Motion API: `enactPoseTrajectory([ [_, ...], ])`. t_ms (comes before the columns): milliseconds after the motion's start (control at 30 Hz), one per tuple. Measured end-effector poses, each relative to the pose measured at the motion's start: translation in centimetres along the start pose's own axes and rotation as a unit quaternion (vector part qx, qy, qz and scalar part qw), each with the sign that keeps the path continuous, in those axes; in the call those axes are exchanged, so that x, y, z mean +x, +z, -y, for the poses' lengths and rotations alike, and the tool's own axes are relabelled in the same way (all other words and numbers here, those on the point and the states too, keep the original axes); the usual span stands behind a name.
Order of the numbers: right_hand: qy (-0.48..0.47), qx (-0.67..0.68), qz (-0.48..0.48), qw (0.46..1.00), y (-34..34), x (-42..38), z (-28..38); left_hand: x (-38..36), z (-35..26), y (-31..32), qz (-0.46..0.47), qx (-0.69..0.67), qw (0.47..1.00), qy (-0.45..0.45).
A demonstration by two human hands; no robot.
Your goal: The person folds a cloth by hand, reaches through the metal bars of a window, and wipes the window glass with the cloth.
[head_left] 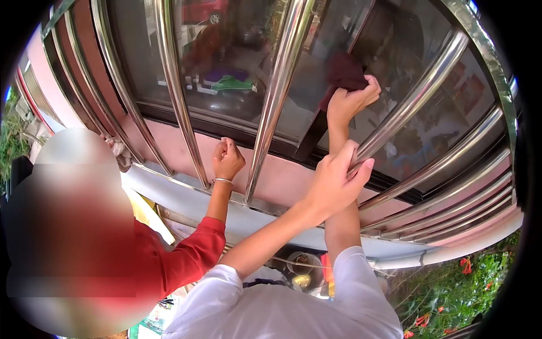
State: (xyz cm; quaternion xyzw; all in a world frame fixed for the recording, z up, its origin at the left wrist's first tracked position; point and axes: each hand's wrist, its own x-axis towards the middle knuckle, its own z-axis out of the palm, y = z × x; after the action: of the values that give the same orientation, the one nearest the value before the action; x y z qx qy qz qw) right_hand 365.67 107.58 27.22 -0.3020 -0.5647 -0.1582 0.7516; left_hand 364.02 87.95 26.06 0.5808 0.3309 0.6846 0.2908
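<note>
My left hand (pixel 337 183) is wrapped round a thick steel bar (pixel 415 96) of the window grille. Behind that bar, my right hand (pixel 353 101) reaches through the grille and grips a dark maroon cloth (pixel 345 73). The cloth lies at the dark upright frame (pixel 312 135) of the window, beside the glass pane (pixel 418 113). My left forearm crosses in front of the right one.
At my left, a person in a red sleeve (pixel 195 246) has a closed hand (pixel 227 161) between two bars. A crumpled rag (pixel 118 151) hangs at the grille's left. Below are a round container (pixel 304 263) and, at right, green plants (pixel 451 288) with red flowers.
</note>
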Motion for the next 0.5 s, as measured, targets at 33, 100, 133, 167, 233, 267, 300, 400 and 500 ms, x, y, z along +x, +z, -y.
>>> enactPoseTrajectory([
  [33,-0.016,-0.012,-0.006,1.000,0.3,1.9,0.4,0.0,-0.1,0.0,0.003,0.000,1.000,-0.005],
  [100,-0.037,-0.025,-0.022,0.999,1.1,5.9,1.3,-0.1,0.1,0.2,-0.005,-0.005,1.000,0.006],
  [133,-0.041,-0.025,-0.032,0.998,1.5,7.6,1.7,-0.1,-0.1,0.2,0.005,0.002,1.000,0.007],
  [167,-0.035,-0.028,-0.039,0.998,1.8,8.9,2.1,-0.3,-0.5,0.3,0.006,0.000,1.000,-0.004],
  [233,-0.012,-0.025,-0.055,0.998,2.9,11.2,2.8,-0.2,-0.1,0.5,-0.005,-0.006,1.000,-0.003],
  [267,-0.012,-0.025,-0.060,0.998,3.0,12.0,3.0,-0.3,0.1,0.4,-0.001,-0.006,1.000,0.000],
  [300,-0.032,-0.038,-0.062,0.997,3.2,12.9,3.0,-0.3,0.3,0.4,0.008,-0.001,1.000,0.002],
  [400,-0.073,-0.065,-0.075,0.992,3.8,15.3,3.0,-0.1,0.6,0.2,0.022,-0.004,1.000,0.021],
  [500,-0.117,-0.081,-0.121,0.982,4.8,17.4,3.3,-0.2,0.6,0.0,0.034,-0.016,0.999,0.017],
])
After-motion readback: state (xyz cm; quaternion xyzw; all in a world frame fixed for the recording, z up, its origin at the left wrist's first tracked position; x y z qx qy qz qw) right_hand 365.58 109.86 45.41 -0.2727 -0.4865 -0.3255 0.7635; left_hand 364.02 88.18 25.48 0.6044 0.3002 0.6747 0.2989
